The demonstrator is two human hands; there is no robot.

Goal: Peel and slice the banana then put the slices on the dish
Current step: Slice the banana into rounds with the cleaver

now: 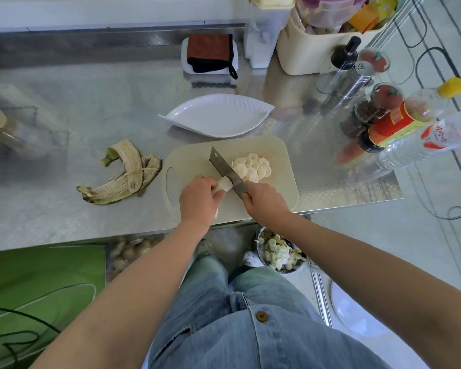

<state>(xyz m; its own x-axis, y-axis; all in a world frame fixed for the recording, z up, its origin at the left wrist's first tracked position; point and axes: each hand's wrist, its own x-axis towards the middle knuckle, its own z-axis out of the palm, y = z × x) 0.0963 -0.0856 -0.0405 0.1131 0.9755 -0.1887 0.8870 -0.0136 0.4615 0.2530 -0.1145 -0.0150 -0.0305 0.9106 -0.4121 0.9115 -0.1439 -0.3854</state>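
Observation:
On the beige cutting board, my left hand grips the remaining piece of peeled banana. My right hand is closed on the handle of a knife, whose blade rests against the banana's cut end. Several pale banana slices lie piled on the board to the right of the blade. Just beyond the board sits a white leaf-shaped dish with nothing on it. The banana peel lies on the steel counter left of the board.
Bottles and spice jars crowd the counter's right side. A folded cloth on a white tray and a cream bin stand at the back. Below the counter edge a metal bowl of scraps sits on the floor.

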